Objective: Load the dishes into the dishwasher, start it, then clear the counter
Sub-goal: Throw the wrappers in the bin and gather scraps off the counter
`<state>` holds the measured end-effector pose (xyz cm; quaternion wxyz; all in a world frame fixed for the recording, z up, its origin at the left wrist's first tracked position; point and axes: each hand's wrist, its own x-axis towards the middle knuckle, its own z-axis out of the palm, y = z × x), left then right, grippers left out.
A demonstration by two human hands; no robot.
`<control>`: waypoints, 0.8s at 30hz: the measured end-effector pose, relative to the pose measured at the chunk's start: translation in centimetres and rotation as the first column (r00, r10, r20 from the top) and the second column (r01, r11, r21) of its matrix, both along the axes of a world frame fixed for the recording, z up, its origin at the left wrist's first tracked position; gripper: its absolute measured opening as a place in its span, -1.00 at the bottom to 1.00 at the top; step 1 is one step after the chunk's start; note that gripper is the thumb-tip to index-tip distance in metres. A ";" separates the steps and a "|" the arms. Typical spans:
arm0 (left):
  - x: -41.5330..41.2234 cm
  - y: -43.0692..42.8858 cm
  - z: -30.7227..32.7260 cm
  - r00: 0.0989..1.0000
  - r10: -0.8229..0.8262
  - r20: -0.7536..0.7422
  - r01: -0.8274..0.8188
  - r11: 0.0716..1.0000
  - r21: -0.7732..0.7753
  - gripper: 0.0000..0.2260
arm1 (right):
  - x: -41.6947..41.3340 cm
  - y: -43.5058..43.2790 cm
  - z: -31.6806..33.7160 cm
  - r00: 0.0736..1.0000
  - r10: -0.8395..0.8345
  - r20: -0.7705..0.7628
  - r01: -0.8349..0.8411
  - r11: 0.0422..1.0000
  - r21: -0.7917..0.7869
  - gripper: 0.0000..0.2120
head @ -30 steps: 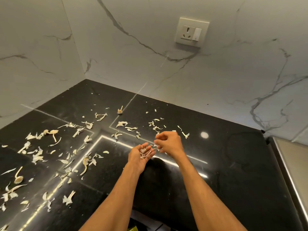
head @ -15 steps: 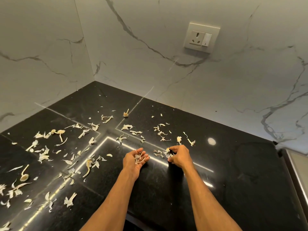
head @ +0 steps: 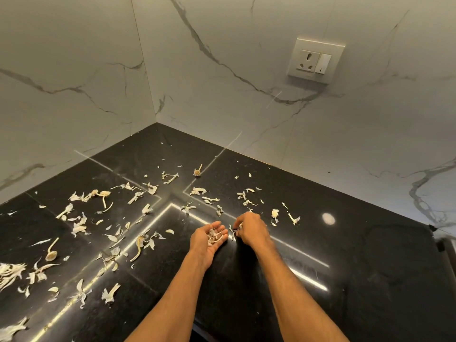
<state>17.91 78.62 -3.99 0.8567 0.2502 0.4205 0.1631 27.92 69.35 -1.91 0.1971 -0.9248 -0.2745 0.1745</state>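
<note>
Pale garlic peels (head: 138,218) and stems lie scattered over the black stone counter (head: 357,267), thickest on its left half. My left hand (head: 208,240) is held palm up just above the counter's middle, cupping a small heap of collected peels (head: 215,236). My right hand (head: 251,230) sits right beside it, fingers curled and pinching a few peels (head: 237,229) at the counter surface. More loose peels (head: 249,201) lie just beyond both hands.
White marble walls meet in a corner behind the counter. A wall socket with switch (head: 314,60) is mounted on the right wall. A steel edge (head: 444,245) shows at the far right. The counter's front edge runs below my forearms.
My right hand drew back from the peels on the counter toward my cupped left hand, holding a pinch of peels. The camera view tilted slightly up.
</note>
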 end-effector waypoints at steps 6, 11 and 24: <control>0.2 0.0 -0.2 1.000 0.017 0.017 -0.017 1.000 0.002 -0.81 | 0.5 0.1 -0.4 0.995 -0.090 -0.048 0.093 0.994 0.053 -0.82; 0.2 -0.1 -0.5 0.997 0.075 0.010 -0.075 0.997 0.000 -0.79 | 0.5 1.0 -0.8 0.982 -0.144 -0.119 0.151 0.987 0.058 -0.87; 0.9 -0.6 -0.4 0.993 0.114 0.010 -0.114 0.993 -0.004 -0.79 | 1.4 0.5 1.0 0.860 -0.178 -0.479 0.293 0.940 0.175 -0.91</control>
